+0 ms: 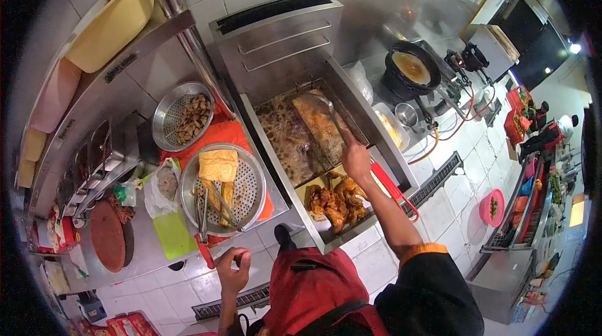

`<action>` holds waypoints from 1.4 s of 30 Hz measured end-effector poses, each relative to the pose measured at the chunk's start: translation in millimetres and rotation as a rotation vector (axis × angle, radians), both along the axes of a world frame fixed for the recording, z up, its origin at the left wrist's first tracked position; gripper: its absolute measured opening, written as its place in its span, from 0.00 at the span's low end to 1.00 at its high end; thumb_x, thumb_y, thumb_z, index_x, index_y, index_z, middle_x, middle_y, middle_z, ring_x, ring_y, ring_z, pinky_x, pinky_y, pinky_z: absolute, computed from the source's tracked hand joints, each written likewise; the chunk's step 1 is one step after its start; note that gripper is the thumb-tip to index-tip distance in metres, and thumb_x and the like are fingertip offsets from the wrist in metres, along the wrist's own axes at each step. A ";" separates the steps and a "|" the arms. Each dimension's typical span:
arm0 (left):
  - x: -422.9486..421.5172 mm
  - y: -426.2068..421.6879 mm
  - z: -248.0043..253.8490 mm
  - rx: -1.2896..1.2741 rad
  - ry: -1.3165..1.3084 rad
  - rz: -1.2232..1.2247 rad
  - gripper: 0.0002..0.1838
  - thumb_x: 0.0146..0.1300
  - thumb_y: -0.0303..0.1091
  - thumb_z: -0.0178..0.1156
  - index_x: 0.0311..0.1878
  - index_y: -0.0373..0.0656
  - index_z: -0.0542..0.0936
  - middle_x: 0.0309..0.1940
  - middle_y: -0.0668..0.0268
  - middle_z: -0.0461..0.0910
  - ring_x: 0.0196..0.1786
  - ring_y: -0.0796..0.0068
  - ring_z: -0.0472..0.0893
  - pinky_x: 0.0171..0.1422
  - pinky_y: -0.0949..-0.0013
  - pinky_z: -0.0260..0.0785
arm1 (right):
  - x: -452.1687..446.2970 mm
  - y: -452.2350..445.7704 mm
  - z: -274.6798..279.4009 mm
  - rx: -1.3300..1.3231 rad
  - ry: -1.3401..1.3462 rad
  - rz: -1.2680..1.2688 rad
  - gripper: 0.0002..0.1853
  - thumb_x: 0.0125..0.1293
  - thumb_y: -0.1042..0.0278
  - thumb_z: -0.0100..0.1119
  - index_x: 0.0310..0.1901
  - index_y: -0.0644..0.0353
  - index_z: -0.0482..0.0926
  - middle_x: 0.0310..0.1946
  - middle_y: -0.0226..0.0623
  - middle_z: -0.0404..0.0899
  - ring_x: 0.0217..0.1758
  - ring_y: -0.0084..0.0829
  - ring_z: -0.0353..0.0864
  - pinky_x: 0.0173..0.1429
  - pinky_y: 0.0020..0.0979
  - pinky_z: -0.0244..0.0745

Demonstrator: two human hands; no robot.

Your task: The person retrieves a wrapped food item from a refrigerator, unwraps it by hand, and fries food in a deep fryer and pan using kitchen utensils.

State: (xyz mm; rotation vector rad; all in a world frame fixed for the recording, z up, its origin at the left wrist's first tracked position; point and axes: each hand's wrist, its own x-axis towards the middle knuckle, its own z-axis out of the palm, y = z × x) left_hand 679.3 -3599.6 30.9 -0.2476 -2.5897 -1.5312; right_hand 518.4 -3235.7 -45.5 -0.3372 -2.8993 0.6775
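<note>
My right hand point(356, 161) is closed on the handle of a metal utensil point(337, 124), whose far end reaches into the bubbling fryer point(282, 138). Under the utensil, a large browned piece of food point(318, 124) lies in the oil, inside a wire basket. Just in front of the oil, fried chicken pieces point(335, 201) rest in the fryer's near section. My left hand point(233, 268) hangs with curled fingers left of the red apron, near a perforated bowl point(251, 176). That bowl holds yellow fried slabs point(218, 165) and metal tongs point(202, 217).
Another perforated bowl point(164, 124) with brown pieces stands at the back left. A round red board point(108, 235) and a green board point(174, 235) lie on the left counter. Right of the fryer are a black wok point(396, 79) and a red-handled basket point(394, 188).
</note>
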 end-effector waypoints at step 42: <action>17.9 -9.8 -21.4 0.088 -0.125 0.051 0.03 0.55 0.27 0.59 0.30 0.37 0.77 0.18 0.70 0.73 0.19 0.85 0.68 0.24 0.79 0.60 | -11.7 -7.4 -47.1 -1.373 -0.030 -0.550 0.20 0.65 0.66 0.52 0.58 0.60 0.67 0.22 0.27 0.69 0.17 0.17 0.61 0.16 0.22 0.55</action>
